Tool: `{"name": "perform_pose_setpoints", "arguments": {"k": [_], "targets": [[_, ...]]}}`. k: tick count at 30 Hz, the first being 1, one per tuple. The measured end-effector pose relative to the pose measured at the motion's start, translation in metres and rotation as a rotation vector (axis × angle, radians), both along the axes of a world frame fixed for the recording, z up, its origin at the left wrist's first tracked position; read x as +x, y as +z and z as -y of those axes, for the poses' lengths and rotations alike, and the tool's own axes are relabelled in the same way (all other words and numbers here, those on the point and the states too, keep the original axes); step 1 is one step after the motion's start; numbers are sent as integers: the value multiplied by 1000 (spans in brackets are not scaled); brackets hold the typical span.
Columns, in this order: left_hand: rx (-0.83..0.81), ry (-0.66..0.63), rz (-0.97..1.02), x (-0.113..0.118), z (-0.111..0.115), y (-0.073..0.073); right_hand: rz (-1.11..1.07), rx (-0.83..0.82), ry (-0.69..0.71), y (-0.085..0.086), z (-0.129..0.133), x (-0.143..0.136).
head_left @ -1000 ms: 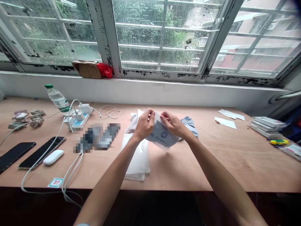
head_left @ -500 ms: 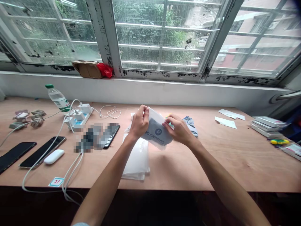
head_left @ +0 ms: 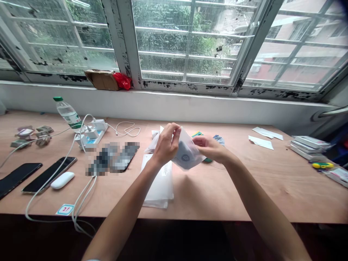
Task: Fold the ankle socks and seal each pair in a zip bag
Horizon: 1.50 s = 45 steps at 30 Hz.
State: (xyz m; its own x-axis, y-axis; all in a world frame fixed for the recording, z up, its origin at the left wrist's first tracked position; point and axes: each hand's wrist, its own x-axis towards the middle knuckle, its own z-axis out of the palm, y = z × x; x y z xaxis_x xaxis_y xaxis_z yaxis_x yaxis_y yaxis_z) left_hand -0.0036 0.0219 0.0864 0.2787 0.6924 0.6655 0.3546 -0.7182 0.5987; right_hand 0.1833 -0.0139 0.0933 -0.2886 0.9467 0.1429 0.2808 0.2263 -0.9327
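Observation:
My left hand [head_left: 168, 142] pinches the upper left edge of a frosted plastic bag [head_left: 187, 139] above the table. Inside the bag shows a dark grey-blue item [head_left: 182, 156] with a round logo; its kind is hard to make out through the film. My right hand [head_left: 209, 146] is closed at the bag's right side, fingertips partly hidden by the film. Beneath the left wrist lies a stack of frosted plastic bags [head_left: 159, 188]. Behind my right hand, a bit of grey-blue folded cloth [head_left: 219, 139] and something green and yellow [head_left: 197, 134] peek out.
Phones [head_left: 49, 175], a white mouse-shaped case [head_left: 62, 180], cables and a power strip [head_left: 94, 137] lie left, near a tilted water bottle [head_left: 67, 113]. To the right are white paper slips [head_left: 261, 142], stacked boxes [head_left: 310, 145] and a yellow cutter [head_left: 322, 165]. A window sill borders the back.
The bag has turned and bulged, so its printed lettering no longer reads; only the round logo shows, lower. My left hand moved slightly right, and my right hand shifted right and a little down.

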Motion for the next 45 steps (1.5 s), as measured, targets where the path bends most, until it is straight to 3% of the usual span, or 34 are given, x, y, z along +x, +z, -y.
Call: {"name": "perform_pose_setpoints", "arguments": {"k": [3,5,9,13,15,17,19,21,26,28,30,32,35,37,40,43,45], "targets": [[83,-28,-49,2,9,7,100,-74,248,-4,-1,-2],[111,-9,-88,2,12,10,141,-13,219,-7,0,-6],[75,184,-87,-6,6,11,-65,148,-71,-17,-2,-18],[25,371,-22,-24,-13,8,-393,361,-519,-23,-17,-18],[-3,350,-64,-37,-25,6,-500,490,-730,-23,-30,-9],[-67,238,-201,-49,-39,3,-548,552,-826,-25,-43,2],[-139,126,-368,-56,-50,-6,-574,513,-846,-31,-55,13],[-146,92,-521,-56,-55,-22,-547,417,-817,-42,-65,20],[113,149,-806,-41,-44,-81,-413,226,-704,-75,-87,23],[119,171,-832,-35,-41,-92,-420,160,-668,-84,-94,24],[97,247,-773,-28,-43,-89,-405,117,-658,-90,-100,26],[29,348,-673,-17,-51,-76,-289,99,-673,-97,-105,28],[-251,438,-649,5,-67,-58,-56,75,-688,-112,-108,27],[-431,424,-662,17,-77,-55,35,62,-683,-123,-108,24],[-587,325,-625,25,-90,-61,132,72,-687,-134,-106,22],[-587,225,-550,19,-99,-67,236,77,-698,-136,-105,21],[-490,212,-460,10,-101,-62,297,76,-704,-135,-103,19]]}}
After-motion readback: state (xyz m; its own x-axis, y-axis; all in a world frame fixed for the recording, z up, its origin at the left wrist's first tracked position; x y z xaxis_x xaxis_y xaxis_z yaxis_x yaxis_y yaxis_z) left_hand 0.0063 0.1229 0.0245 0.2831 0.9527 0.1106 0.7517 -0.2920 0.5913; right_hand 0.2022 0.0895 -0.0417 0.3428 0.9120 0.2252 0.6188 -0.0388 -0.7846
